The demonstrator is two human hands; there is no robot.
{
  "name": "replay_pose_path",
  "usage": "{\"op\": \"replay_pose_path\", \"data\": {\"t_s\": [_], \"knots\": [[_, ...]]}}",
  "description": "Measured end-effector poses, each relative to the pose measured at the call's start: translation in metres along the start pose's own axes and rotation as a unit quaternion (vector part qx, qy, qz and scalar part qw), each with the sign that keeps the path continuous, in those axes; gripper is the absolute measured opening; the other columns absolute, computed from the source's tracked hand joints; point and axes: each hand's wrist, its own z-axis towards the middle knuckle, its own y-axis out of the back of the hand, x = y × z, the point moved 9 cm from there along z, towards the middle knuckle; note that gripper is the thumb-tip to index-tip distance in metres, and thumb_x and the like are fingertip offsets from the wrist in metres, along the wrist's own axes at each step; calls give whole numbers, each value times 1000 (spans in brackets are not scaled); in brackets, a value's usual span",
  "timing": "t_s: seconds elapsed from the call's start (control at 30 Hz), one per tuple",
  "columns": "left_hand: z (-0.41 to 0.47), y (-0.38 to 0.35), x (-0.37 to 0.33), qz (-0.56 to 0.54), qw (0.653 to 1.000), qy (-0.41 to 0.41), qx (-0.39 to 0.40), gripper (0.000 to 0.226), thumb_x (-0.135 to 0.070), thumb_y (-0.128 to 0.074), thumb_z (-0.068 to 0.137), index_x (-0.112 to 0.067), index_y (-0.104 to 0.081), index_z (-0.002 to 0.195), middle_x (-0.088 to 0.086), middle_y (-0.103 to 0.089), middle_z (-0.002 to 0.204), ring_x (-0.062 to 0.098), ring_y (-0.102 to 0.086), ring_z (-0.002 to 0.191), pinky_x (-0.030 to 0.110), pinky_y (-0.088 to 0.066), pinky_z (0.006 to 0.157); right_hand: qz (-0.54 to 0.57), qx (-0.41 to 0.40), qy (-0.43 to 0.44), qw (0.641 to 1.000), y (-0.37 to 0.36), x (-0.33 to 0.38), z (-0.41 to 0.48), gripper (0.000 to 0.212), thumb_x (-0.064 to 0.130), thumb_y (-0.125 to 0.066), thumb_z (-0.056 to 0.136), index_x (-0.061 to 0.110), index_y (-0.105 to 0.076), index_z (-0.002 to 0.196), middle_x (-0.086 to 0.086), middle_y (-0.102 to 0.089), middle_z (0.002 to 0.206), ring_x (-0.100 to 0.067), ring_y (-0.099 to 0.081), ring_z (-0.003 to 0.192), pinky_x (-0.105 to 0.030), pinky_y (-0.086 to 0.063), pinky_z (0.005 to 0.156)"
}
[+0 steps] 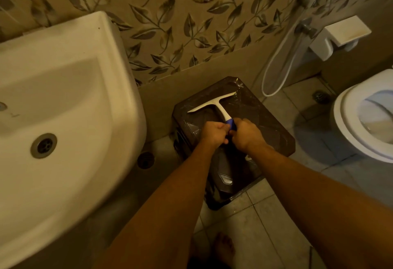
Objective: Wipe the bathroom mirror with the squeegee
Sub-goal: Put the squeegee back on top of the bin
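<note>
A white squeegee point(214, 104) with a blue handle end lies over the top of a dark brown plastic stool point(274, 132) on the floor. Its blade points away from me, toward the wall. My left hand point(213, 133) and my right hand point(246, 134) both grip the blue handle end, fingers curled round it from either side. No mirror is in view.
A white washbasin point(63, 107) fills the left side, its rim close to my left forearm. A white toilet point(365, 124) stands at the right. A bidet hose point(276, 64) hangs on the leaf-patterned wall beyond the stool. My bare foot point(223, 249) stands on the tiled floor.
</note>
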Motion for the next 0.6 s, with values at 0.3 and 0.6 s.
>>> {"op": "replay_pose_path", "data": {"t_s": [0.3,0.6], "knots": [[9,-5,19,-12,1000,17,13,27,-17,-56,103,0,-68,120,15,-71,103,16,-55,58,36,-54,76,-16,13,-6,1000,-20,-10,6,47,20,-64,98,12,-49,142,-14,-50,139,-32,-52,127,-42,-47,105],[0,2,3,88,995,-44,-5,24,-26,-54,104,-10,-72,107,13,-72,103,24,-65,84,45,-57,90,-31,-3,-4,999,-19,-9,-7,56,34,-49,106,17,-32,156,-16,-36,149,-35,-43,134,-45,-46,107]]}}
